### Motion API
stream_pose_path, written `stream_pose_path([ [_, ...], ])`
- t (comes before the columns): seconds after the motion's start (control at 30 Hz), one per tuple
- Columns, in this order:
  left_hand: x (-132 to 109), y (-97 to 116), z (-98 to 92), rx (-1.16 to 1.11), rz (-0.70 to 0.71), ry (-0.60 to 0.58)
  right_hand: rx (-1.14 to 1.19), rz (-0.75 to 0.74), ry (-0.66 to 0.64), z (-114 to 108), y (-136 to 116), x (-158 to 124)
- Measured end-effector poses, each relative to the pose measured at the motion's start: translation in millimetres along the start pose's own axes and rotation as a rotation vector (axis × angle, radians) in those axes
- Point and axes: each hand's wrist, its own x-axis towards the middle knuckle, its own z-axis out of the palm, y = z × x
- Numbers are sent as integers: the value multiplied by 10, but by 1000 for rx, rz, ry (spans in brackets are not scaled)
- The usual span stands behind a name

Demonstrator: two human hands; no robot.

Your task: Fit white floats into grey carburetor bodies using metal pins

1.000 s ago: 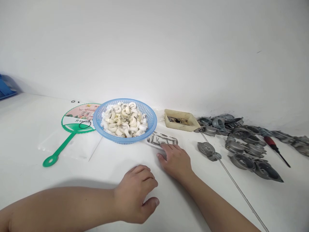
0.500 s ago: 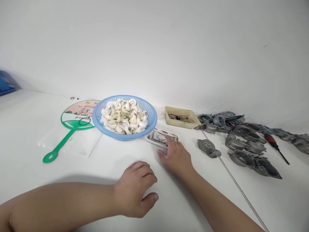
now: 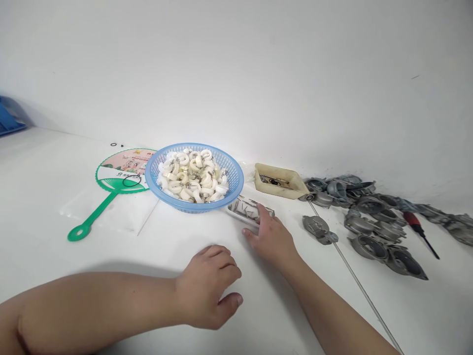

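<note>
My right hand is at the near right side of a small white tray of thin metal pins. Its thumb and index finger are spread apart, and the other fingers are partly hidden behind the hand. My left hand hovers or rests over the white table, palm turned down and to the right. The fingers are loosely bent, the thumb stands away from them, and nothing shows between them. Just beyond both hands is a blue plastic basket heaped with white rings bearing small metal parts.
A green-handled fan lies left of the basket on a clear plastic bag. Behind the tray stands a cream box with small dark parts. Grey metal castings, a red-handled screwdriver and a thin rod are to the right.
The camera view has shifted slightly. My right hand stays by the tray, whose near side looks a little raised or turned toward me. My left hand has hardly moved.
</note>
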Motion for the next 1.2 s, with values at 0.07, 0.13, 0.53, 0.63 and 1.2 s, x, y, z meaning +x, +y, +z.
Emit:
stream_pose_path([
  [0.07,0,0,6,-3,3,5,-13,-2,5,3,5,6],
  [0.13,-1,2,10,-3,2,5,-25,-11,11,5,13,11],
  [0.53,6,11,20,-12,-3,6,-58,-51,-27,5,113,58],
  [0.63,9,23,14,-18,-4,11,-49,-47,-26,3,131,65],
  [1.2,7,20,38,-42,-20,17,-41,-107,56,2,111,33],
])
